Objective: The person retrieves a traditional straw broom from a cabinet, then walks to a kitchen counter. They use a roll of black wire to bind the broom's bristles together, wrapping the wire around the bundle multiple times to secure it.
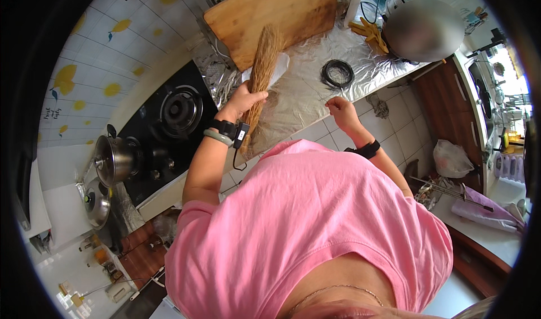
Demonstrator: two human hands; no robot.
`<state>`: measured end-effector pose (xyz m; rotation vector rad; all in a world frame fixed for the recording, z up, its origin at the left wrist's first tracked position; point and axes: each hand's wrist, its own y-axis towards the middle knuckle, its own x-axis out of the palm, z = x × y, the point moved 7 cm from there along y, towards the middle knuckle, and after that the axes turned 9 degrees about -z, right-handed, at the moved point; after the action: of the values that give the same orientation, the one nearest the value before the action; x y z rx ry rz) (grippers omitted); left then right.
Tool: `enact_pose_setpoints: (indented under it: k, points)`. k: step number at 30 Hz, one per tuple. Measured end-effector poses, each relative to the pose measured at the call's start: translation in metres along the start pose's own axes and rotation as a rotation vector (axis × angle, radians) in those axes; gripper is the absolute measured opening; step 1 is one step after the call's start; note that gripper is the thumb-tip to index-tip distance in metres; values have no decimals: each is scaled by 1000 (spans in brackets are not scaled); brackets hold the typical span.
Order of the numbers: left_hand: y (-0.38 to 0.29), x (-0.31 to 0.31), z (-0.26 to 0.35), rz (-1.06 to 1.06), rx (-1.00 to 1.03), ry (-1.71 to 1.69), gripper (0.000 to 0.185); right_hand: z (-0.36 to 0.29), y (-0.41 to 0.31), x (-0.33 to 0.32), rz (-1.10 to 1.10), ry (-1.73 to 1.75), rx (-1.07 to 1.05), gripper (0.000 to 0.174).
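Observation:
My left hand (245,101) is closed around a bundle of dry plant fibres (264,63), thin and straw-coloured, standing over the foil-covered counter (304,95). A white paper sheet (280,70) lies partly behind the bundle. My right hand (341,111) is raised near the counter's front edge, its fingers curled with thumb and fingertips close together; a thin dark strand seems to run at the fingertips, too fine to be sure. A coil of black wire (337,74) lies on the foil just beyond my right hand.
A wooden cutting board (279,19) leans at the back. Yellow gloves (370,34) and a large round metal lid or pan (424,29) are at the far right of the counter. On the left are a black gas hob (169,124), a steel pot (114,158) and a domed lid (98,203).

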<state>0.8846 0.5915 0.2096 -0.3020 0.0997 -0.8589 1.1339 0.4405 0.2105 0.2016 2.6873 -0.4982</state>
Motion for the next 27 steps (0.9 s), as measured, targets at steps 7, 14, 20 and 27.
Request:
enact_pose_setpoints:
  k: [7, 14, 20, 27]
  points:
    - [-12, 69, 88, -301, 180, -241, 34, -95, 15, 2, -208, 4, -352, 27]
    - [-4, 113, 109, -380, 226, -190, 45, -104, 17, 4, -525, 689, 3, 17]
    - [2, 123, 118, -261, 277, -122, 50, -96, 18, -14, -523, 764, -7, 8]
    - [7, 123, 115, -191, 246, -151, 51, -96, 17, -25, -550, 658, -34, 33]
